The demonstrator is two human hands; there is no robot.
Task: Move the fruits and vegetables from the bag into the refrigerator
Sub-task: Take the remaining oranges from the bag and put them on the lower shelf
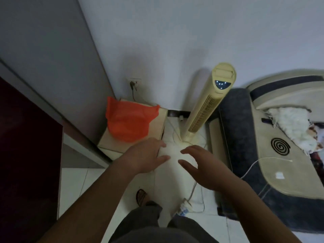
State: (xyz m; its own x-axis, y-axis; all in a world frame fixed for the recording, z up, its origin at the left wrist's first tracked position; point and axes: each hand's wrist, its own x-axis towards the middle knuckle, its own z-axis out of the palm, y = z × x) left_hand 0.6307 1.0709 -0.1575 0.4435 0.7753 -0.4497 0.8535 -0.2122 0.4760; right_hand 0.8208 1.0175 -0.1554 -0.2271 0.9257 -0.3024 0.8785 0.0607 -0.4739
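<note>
Orange bag (128,120) sits on the pale box (112,142) in the corner just past my left hand (145,155) and right hand (205,169), both empty with fingers (188,149) spread, so I should gather its mouth, not claw its thin sides.

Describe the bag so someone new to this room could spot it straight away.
Start at the corner where the tall grey panel meets the white wall. A beige box stands on the floor there, left of the cream tower fan. The bag lies on top of it: crumpled orange plastic, the only bright thing nearby.
</note>
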